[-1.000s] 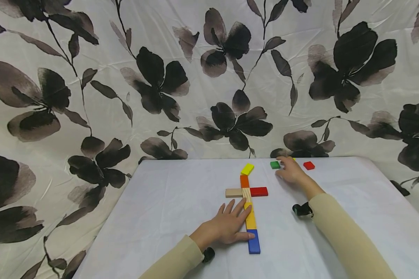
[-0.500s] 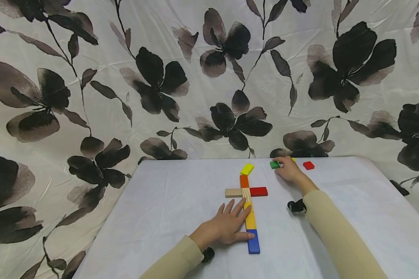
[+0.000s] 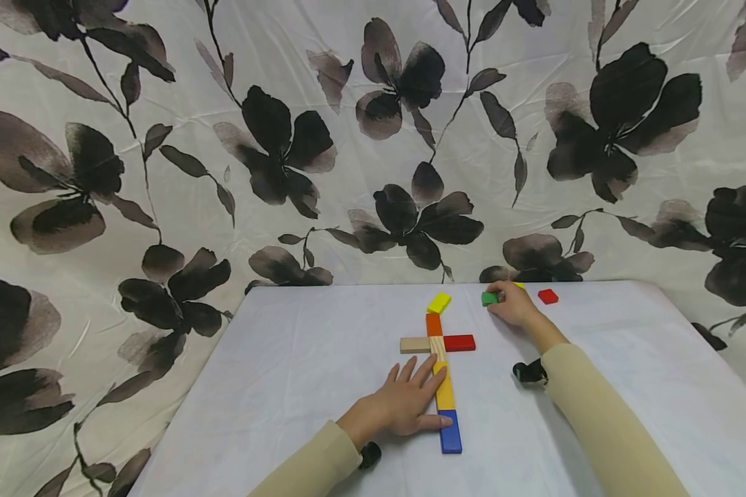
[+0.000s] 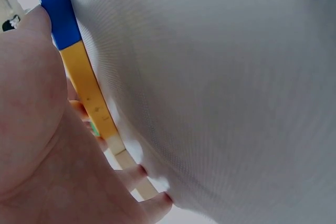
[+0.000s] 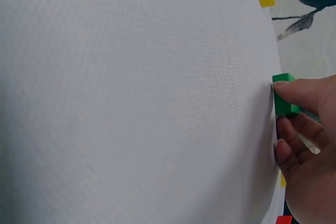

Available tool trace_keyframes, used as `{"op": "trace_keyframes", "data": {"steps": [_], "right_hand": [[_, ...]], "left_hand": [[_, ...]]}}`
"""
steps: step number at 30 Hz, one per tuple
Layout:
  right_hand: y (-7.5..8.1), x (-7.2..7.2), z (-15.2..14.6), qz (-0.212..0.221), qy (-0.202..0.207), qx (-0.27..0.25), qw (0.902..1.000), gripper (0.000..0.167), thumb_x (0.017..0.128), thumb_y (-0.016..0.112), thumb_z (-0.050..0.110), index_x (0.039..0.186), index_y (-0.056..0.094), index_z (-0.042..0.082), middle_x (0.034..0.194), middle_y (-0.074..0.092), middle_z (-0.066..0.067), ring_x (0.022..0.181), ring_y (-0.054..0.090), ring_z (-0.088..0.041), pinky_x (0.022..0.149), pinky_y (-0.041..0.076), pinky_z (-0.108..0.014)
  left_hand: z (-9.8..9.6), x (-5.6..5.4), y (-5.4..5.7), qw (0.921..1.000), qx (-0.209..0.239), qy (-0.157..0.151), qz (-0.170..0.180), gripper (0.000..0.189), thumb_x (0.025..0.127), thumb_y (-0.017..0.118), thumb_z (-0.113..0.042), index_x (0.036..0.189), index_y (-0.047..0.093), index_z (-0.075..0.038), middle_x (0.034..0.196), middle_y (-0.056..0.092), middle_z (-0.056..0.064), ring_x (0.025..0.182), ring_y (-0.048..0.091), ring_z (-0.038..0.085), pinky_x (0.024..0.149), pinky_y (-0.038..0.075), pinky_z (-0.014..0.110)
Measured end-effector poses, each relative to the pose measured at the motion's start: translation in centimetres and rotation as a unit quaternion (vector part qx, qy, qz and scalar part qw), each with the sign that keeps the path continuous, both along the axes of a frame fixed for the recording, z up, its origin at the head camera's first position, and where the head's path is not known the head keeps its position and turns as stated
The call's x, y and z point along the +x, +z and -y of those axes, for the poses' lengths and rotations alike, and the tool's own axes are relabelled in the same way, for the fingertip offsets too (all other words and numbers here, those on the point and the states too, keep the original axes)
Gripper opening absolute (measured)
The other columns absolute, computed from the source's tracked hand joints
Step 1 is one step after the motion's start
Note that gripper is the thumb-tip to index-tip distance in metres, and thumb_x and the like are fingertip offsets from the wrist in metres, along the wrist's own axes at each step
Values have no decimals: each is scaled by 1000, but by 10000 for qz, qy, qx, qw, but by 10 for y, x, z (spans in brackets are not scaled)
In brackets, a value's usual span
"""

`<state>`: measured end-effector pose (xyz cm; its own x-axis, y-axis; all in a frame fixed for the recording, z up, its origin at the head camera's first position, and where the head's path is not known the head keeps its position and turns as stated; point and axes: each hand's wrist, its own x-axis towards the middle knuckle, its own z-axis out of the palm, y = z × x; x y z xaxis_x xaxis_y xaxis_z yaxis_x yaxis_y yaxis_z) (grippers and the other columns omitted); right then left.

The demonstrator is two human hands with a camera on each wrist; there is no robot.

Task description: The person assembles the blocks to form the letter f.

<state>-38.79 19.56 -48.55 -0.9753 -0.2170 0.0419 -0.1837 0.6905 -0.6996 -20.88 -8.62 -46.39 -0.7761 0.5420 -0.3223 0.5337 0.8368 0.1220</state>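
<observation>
On the white table a cross of flat wooden blocks is laid out. My left hand lies flat with spread fingers, its fingertips at the orange-yellow block and its thumb on the blue block. Above these come a pale striped block and an orange block, with a tan block and a red block as side arms. A yellow block sits slanted at the top. At the far edge my right hand pinches a green block between thumb and fingers.
A loose red piece lies right of my right hand near the far edge. Another yellow block is mostly hidden behind that hand. A floral cloth hangs just beyond the table.
My right hand has taken hold of the green block, which has turned slightly and moved a little toward me. My left hand has stayed in place on the blocks.
</observation>
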Motion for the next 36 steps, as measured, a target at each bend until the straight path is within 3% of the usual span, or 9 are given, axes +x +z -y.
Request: {"op": "trace_keyframes", "data": {"steps": [12, 24, 36], "right_hand": [[-1, -1, 22, -159, 275, -63, 9995, 35, 94, 69, 2, 127, 58, -4, 121, 57, -24, 102, 53, -36, 98, 48, -52], [3, -11, 44, -377, 366, -158, 9985, 32, 93, 69, 0, 124, 60, -5, 120, 59, -24, 100, 55, -35, 96, 51, -49], [4, -16, 59, -401, 196, -57, 9990, 29, 92, 67, -1, 120, 63, -7, 115, 63, -24, 97, 55, -35, 94, 50, -50]], "left_hand": [[5, 1, -3, 10000, 52, 19, 61, 93, 93, 41, -79, 166, 17, -26, 173, 1, 1, 156, 13, 38, 121, 20, 62], [1, -2, -1, 10000, 37, 54, 50, 93, 93, 43, -79, 166, 17, -28, 173, 1, 0, 156, 13, 38, 121, 20, 62], [0, -3, -3, 9998, 87, 77, 159, 93, 92, 43, -79, 166, 18, -28, 173, 2, 0, 157, 12, 37, 122, 19, 62]]}}
